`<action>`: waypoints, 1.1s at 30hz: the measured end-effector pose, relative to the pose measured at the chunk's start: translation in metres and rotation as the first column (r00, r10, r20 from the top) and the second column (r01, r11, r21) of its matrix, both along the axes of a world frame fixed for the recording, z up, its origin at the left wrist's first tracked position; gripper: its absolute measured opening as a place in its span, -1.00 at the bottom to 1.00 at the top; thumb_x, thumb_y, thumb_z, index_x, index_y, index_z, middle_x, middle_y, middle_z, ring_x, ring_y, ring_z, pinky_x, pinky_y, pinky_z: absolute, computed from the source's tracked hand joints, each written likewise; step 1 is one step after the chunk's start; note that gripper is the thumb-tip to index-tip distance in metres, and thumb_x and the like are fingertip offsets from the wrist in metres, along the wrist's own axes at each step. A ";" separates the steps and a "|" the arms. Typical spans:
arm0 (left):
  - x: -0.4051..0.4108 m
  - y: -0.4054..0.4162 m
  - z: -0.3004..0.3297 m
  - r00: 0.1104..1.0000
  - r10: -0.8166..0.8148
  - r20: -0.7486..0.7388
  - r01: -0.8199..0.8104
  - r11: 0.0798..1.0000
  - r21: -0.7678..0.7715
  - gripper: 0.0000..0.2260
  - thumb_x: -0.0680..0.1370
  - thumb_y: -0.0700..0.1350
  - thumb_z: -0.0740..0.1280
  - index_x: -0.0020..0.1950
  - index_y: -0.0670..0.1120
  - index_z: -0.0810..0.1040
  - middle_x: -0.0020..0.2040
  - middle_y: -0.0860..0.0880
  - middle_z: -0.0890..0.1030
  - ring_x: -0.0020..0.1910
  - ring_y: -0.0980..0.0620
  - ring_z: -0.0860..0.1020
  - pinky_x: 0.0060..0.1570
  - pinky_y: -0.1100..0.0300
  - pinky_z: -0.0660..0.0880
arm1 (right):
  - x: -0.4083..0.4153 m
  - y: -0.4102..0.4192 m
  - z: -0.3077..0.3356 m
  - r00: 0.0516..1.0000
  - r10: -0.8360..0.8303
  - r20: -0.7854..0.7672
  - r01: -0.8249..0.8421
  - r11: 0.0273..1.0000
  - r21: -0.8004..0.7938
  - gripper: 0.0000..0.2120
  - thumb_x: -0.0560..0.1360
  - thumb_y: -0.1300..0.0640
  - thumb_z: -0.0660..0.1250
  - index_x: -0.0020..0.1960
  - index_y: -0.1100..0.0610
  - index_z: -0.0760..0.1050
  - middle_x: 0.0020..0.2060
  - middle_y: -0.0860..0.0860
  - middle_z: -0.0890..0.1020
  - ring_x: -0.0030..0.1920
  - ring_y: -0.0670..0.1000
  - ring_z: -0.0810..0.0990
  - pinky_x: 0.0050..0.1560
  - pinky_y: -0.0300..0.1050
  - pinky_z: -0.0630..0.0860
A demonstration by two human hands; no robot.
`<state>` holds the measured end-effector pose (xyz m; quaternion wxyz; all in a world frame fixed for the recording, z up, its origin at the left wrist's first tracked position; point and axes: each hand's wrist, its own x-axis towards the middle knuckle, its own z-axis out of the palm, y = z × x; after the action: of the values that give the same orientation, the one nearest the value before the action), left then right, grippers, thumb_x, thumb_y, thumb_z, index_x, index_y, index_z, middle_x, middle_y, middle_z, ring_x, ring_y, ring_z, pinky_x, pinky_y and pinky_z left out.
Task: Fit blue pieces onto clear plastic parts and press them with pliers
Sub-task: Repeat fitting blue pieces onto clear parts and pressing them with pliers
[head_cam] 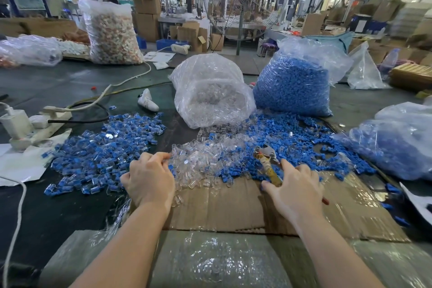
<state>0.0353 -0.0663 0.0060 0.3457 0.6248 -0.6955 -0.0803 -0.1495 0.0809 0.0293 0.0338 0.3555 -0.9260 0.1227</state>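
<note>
Biggest first: two plastic sacks stand at the far edge of the work area. The blue-piece sack (294, 86) is far right, the clear-part sack (210, 96) is just left of it, mouth tipped toward the worker so stock spills w/in reach.

Near those, a sheet of flattened cardboard (222, 206) serves as the work surface, prob. to keep small parts off the dark floor mat.

Three heaps lie along its far edge. The assembled pile (102, 147), blue+clear, sits left, apart from raw stock, likely the done side. Loose clear parts (203, 161) are in the centre between both hands. Loose blue pieces (292, 138) spread right, under their sack.

The left hand (149, 177) is knuckles-up at the left edge of the clear heap, fingers curled in, seemingly pinching a clear part; the part itself can't be made out among the others.

The right hand (297, 189) lies over the pliers (268, 161), fingers bent loosely on the yellow handles but not visibly wrapped round them, so grip vs. just resting can't be told. The metal jaws point far, amid blue pieces, tool staying handy for the next press.

Judgement: picking-up stage, no press under way yet.
</note>
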 end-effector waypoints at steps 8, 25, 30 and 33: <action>-0.002 0.000 -0.011 0.997 -0.003 0.074 0.001 1.000 0.019 -0.79 0.55 -0.07 0.27 0.15 0.11 0.57 0.04 0.03 0.44 0.04 -0.01 0.27 0.00 0.09 0.16 | -0.012 0.004 -0.010 0.998 -0.061 -0.015 0.062 0.996 0.062 -0.35 0.48 -0.31 0.18 0.43 0.03 0.20 0.34 0.13 0.35 0.35 0.15 0.28 0.27 0.02 0.27; -0.049 0.043 -0.030 0.781 -0.623 0.054 0.624 0.781 -0.013 -0.69 0.59 -0.10 0.21 0.33 -0.02 0.43 0.13 0.10 0.43 0.07 0.25 0.21 0.17 0.45 0.09 | -0.014 0.007 -0.022 0.993 -0.086 -0.081 0.094 0.991 0.100 -0.33 0.51 -0.31 0.08 0.49 0.02 0.06 0.37 0.14 0.31 0.36 0.15 0.28 0.29 0.03 0.27; -0.049 0.043 -0.032 0.780 -0.622 0.075 0.624 0.781 -0.013 -0.69 0.59 -0.08 0.20 0.33 -0.02 0.43 0.14 0.09 0.42 0.07 0.24 0.20 0.20 0.41 0.09 | -0.011 0.004 -0.019 0.994 -0.091 -0.056 0.098 0.986 0.133 -0.31 0.52 -0.31 0.07 0.50 0.05 0.04 0.41 0.13 0.27 0.40 0.15 0.21 0.36 0.11 0.18; -0.049 0.043 -0.033 0.780 -0.612 0.132 0.619 0.785 -0.012 -0.67 0.60 -0.07 0.18 0.36 0.01 0.39 0.18 0.08 0.39 0.14 0.19 0.23 0.28 0.33 0.12 | -0.001 0.002 -0.017 0.990 -0.068 -0.126 0.074 0.996 0.040 -0.38 0.50 -0.23 0.19 0.45 0.05 0.20 0.33 0.13 0.35 0.35 0.15 0.27 0.35 0.15 0.15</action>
<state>-0.0138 -0.0230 -0.0266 0.2746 0.3576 -0.8828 -0.1319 -0.1501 0.0832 0.0123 0.0878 0.3299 -0.9366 0.0784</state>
